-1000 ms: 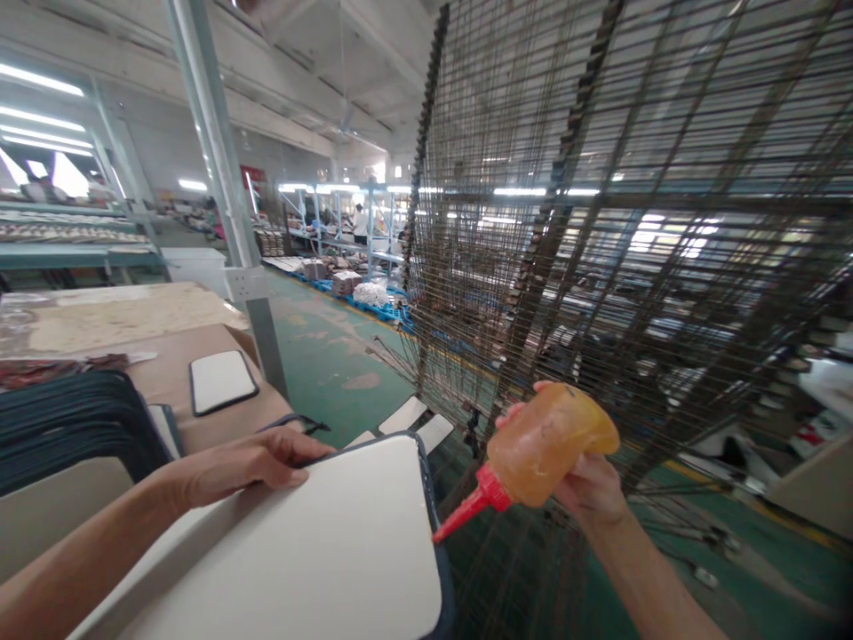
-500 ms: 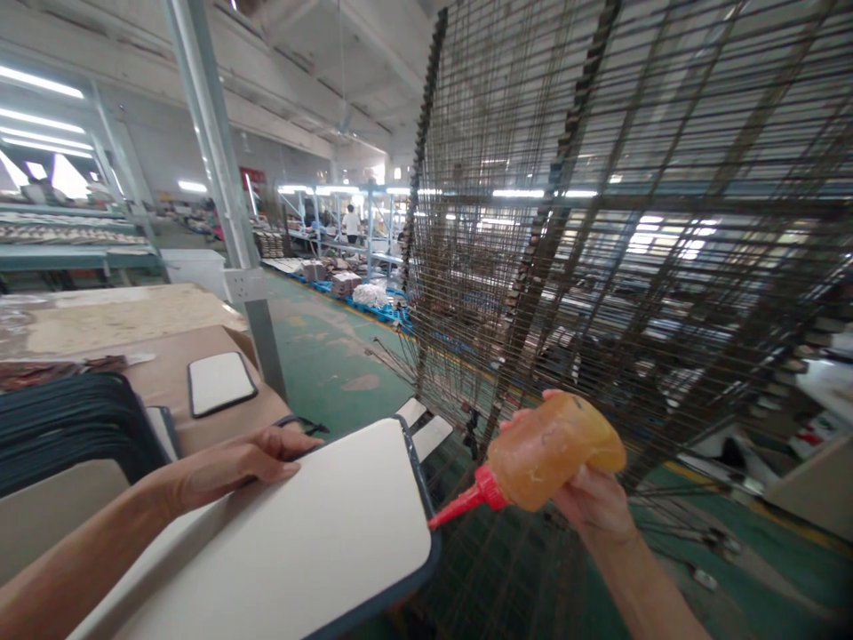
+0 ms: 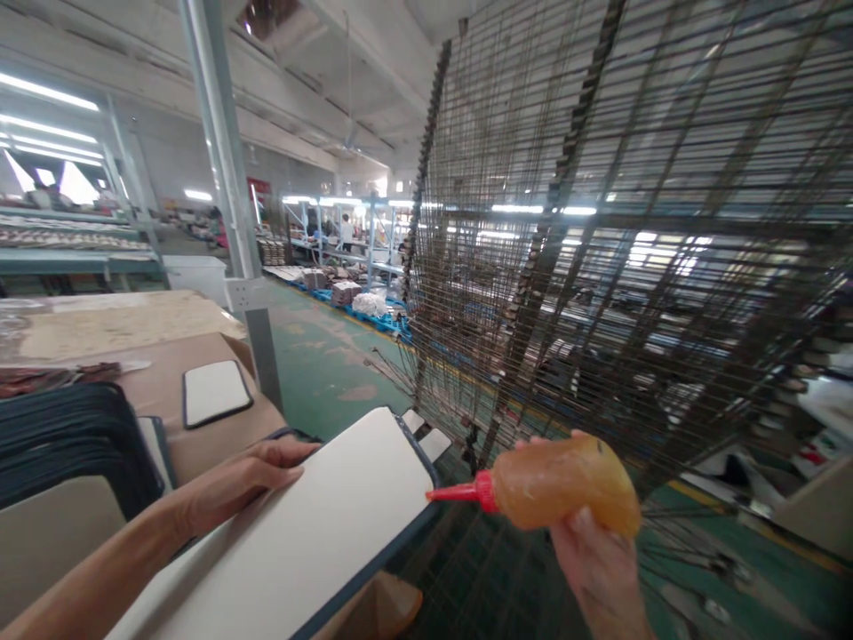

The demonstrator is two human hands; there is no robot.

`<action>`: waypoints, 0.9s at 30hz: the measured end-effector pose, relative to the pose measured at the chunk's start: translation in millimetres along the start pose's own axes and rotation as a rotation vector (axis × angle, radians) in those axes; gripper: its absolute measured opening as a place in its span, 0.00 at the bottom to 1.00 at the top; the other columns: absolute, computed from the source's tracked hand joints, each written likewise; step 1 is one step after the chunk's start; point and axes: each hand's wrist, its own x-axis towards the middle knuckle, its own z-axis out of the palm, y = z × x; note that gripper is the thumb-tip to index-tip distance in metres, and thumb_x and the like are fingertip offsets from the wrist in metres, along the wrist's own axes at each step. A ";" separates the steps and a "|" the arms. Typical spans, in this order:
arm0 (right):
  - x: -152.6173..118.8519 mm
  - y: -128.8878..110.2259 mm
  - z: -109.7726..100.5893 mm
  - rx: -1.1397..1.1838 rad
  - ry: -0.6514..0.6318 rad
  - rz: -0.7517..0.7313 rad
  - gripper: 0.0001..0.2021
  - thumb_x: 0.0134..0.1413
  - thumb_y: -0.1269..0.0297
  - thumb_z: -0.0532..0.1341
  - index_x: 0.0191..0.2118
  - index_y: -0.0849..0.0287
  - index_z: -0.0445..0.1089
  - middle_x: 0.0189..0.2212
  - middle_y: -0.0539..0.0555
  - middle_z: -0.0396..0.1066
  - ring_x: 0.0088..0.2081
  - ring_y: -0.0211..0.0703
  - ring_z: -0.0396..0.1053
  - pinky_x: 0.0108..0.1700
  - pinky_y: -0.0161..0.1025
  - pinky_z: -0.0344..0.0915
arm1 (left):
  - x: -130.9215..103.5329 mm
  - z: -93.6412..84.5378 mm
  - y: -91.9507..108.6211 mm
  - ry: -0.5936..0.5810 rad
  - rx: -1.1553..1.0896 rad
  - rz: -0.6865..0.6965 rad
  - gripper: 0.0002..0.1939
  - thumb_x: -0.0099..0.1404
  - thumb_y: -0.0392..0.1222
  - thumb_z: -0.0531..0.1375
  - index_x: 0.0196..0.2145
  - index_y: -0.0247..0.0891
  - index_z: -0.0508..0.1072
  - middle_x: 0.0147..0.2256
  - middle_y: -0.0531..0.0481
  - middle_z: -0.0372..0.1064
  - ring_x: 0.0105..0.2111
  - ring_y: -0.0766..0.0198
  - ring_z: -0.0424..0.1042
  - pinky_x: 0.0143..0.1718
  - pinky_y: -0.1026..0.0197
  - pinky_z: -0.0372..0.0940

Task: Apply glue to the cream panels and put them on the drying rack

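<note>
My left hand [image 3: 270, 464] grips the upper left edge of a flat white panel [image 3: 320, 516] with rounded corners and a dark blue rim, thumb on the white face and fingers underneath. The panel is tilted and runs out of view at the bottom. Wrapped in my right hand [image 3: 590, 551] is a squeeze bottle [image 3: 563, 484] of amber liquid, most likely glue, lying nearly level. Its red nozzle [image 3: 459, 492] points left, with the tip at the dark rim near the panel's right corner. Some of my right fingers are hidden behind the bottle.
At left, a stack of dark-edged panels [image 3: 63, 444] stands by a brown-covered table [image 3: 160, 364], where a smaller white panel [image 3: 217, 393] lies. A tall wire rack [image 3: 506, 267] rises close on the right. A grey post [image 3: 230, 178] stands behind the table.
The nozzle tip has stayed by the panel's right edge while the bottle has swung lower and more level. The panel has turned slightly, its near corner now higher in view.
</note>
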 end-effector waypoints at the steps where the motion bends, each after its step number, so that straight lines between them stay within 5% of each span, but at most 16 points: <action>1: -2.0 2.5 0.7 -0.007 0.019 -0.026 0.37 0.48 0.58 0.68 0.62 0.42 0.51 0.53 0.57 0.70 0.54 0.60 0.68 0.58 0.63 0.57 | 1.4 -0.1 -1.4 0.004 -0.015 0.006 0.26 0.55 0.42 0.65 0.52 0.37 0.74 0.42 0.45 0.77 0.39 0.50 0.76 0.38 0.59 0.70; 6: -2.9 12.3 4.9 0.004 0.083 -0.105 0.32 0.55 0.60 0.63 0.63 0.43 0.51 0.54 0.56 0.69 0.54 0.58 0.67 0.57 0.64 0.58 | 4.2 0.5 -4.9 0.017 -0.027 0.032 0.26 0.55 0.43 0.65 0.52 0.34 0.74 0.38 0.42 0.78 0.38 0.49 0.76 0.38 0.58 0.70; 14: 0.2 16.4 12.3 -0.017 0.154 -0.097 0.32 0.48 0.64 0.68 0.58 0.45 0.58 0.53 0.53 0.70 0.56 0.54 0.66 0.64 0.60 0.47 | 3.4 -7.4 -12.7 0.043 -0.070 0.063 0.27 0.58 0.40 0.63 0.56 0.37 0.70 0.40 0.44 0.78 0.37 0.51 0.77 0.37 0.60 0.70; 27: -2.5 34.6 31.5 -0.011 0.160 -0.043 0.39 0.42 0.62 0.71 0.61 0.49 0.55 0.52 0.59 0.71 0.55 0.63 0.66 0.55 0.66 0.61 | 1.4 -14.8 -19.7 0.103 -0.159 0.110 0.19 0.60 0.36 0.63 0.50 0.33 0.75 0.41 0.39 0.77 0.35 0.54 0.78 0.35 0.61 0.71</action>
